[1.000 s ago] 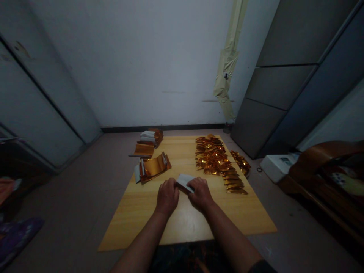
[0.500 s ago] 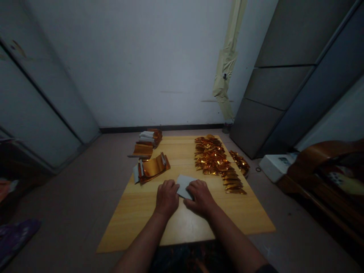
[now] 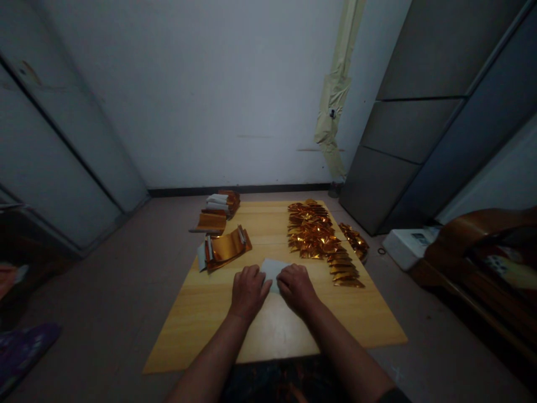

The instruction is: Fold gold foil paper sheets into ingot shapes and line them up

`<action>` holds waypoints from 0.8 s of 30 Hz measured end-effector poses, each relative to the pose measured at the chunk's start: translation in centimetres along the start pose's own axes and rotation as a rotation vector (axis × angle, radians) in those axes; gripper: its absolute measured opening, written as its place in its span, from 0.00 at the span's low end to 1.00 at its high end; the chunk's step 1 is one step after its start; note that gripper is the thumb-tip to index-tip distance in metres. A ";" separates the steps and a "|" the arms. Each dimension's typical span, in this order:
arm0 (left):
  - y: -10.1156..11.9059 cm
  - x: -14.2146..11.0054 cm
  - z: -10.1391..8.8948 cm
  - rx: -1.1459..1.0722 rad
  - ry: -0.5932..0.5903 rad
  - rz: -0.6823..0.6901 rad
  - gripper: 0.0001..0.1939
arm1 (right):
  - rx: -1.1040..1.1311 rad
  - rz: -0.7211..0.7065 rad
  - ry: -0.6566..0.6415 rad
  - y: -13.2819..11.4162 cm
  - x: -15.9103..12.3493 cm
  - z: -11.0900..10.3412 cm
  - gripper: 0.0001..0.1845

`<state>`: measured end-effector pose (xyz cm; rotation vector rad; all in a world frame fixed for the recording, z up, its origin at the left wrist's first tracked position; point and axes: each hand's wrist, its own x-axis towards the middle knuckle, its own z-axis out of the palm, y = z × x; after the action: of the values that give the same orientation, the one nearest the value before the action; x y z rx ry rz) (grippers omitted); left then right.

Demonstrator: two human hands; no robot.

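A pale sheet of paper [image 3: 273,268] lies on the wooden tabletop [image 3: 268,330] in front of me. My left hand [image 3: 249,288] grips its left side, thumb pointing inward over the sheet. On the opposite side my right hand [image 3: 297,285] has its fingers curled onto the paper's right edge. Both palms hide parts of the sheet. Left of my hands sits a curved stack of gold foil paper [image 3: 227,246] with pale backing. To the right lie rows of folded gold foil pieces [image 3: 312,229], with a shorter row [image 3: 344,267] nearer me.
More foil paper [image 3: 212,221] and a bundle with grey sheets [image 3: 222,202] lie at the table's far left corner. Beyond the right edge is another foil heap [image 3: 354,240]. A white box [image 3: 406,246] and wooden furniture [image 3: 482,263] stand at right, near a grey fridge [image 3: 390,151].
My left thumb has moved inward across the sheet. My right thumb and fingers have drawn together at the paper's right edge.
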<state>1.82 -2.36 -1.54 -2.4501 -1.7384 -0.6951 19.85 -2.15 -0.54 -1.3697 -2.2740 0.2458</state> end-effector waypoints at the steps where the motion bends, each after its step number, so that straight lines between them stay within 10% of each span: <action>1: -0.1 0.0 0.1 0.013 -0.004 0.007 0.07 | 0.004 0.027 0.028 0.2 0.1 0.1 0.07; 9: -0.3 0.1 0.7 -0.030 -0.002 0.089 0.05 | -0.027 0.329 0.087 0.6 1.3 0.6 0.17; 24: -0.3 0.1 0.7 -0.025 -0.013 0.074 0.06 | -0.036 0.148 0.062 0.2 1.5 0.8 0.12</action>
<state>1.77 -1.94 -2.22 -2.5262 -1.6433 -0.6995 19.01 -0.73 -0.85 -1.5454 -2.1388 0.2080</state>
